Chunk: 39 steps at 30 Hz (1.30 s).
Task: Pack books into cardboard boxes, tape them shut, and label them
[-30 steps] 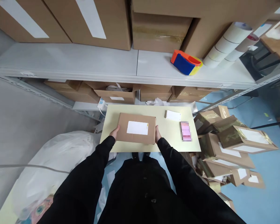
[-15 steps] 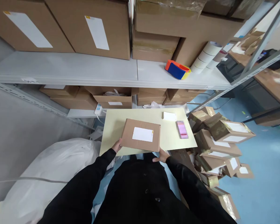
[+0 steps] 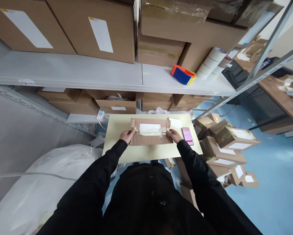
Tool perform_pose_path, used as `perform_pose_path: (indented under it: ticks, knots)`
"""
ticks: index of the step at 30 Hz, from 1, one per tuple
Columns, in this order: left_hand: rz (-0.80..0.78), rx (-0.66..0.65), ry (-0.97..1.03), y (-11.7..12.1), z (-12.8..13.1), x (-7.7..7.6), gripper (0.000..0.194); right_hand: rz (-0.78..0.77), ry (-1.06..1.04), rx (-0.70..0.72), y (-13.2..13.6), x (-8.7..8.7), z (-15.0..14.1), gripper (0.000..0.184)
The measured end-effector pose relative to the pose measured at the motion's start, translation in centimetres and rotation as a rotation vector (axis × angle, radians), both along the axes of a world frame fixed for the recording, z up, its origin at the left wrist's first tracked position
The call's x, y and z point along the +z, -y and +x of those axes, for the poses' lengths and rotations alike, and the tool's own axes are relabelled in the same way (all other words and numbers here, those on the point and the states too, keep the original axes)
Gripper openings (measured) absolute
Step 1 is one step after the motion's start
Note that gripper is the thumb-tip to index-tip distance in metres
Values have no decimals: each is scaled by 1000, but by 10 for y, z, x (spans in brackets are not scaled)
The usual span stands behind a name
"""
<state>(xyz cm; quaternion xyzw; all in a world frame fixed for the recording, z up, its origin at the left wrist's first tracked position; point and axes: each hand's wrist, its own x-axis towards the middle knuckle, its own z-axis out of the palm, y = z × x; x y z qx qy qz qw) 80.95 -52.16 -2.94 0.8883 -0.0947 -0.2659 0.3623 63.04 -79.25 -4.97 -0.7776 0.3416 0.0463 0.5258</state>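
Between my two hands is a brown cardboard box (image 3: pixel 151 139), tilted over the pale yellow table (image 3: pixel 136 158). A taped side with clear packing tape and a white label (image 3: pixel 148 127) faces me. My left hand (image 3: pixel 127 135) grips its left end, thumb on the near face. At the right end my right hand (image 3: pixel 175 135) is closed on the box in the same way. Just right of that hand lies a phone (image 3: pixel 187 136) with a pink screen. A white card-like stack (image 3: pixel 175 122) sits behind, partly covered by the box.
Taped cartons (image 3: pixel 234 138) are piled on the floor at the right. A grey shelf (image 3: pixel 87 70) runs across the back with big boxes, a red, blue and yellow tape dispenser (image 3: pixel 183 75) and white label rolls (image 3: pixel 212 62). A large white plastic bag (image 3: pixel 55 179) bulges at the left.
The box has turned so that a taped side shows instead of the smooth labelled top. My right hand moved from the box's near corner up to its right end.
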Motion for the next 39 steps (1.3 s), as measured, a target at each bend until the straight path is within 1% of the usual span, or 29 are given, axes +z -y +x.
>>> perform_pose_path:
  ticks: [4,9,15,17,19,20,21,23,25,26,28,31,34,36,39]
  knots:
    - [130,20,14,9,4,-10,42,-58,-99,61,-2,-12,12,25]
    - [204,39,53,11,-1,-14,41,-134,-143,101,3,-21,16,28]
    - [322,104,113,17,-2,-10,44,-122,-116,144,13,-30,25,38]
    - [357,109,174,23,-6,-5,50,-61,-69,150,15,-36,23,43]
    - [387,71,310,34,-13,2,56,18,-5,146,22,-45,17,44]
    - [395,29,394,43,-17,6,59,36,16,140,27,-50,14,44]
    - [395,-27,473,53,-21,10,60,21,21,133,35,-56,11,43]
    - [364,-169,568,81,-31,16,57,-125,-23,157,55,-69,7,40]
    - [304,-322,598,115,-39,17,52,-295,-84,217,80,-83,9,38]
    - [264,-399,600,133,-43,15,49,-348,-100,247,92,-91,13,38]
    - [185,-547,591,170,-49,7,43,-372,-107,276,114,-107,24,45]
    - [152,-716,544,216,-56,-9,36,-412,-143,333,133,-128,39,55]
    - [214,-773,508,243,-59,-22,33,-494,-163,445,135,-141,41,54]
    - [249,-763,499,251,-59,-26,32,-526,-128,507,133,-143,34,52]
    - [267,-736,481,256,-56,-28,31,-534,-86,575,133,-141,22,48]
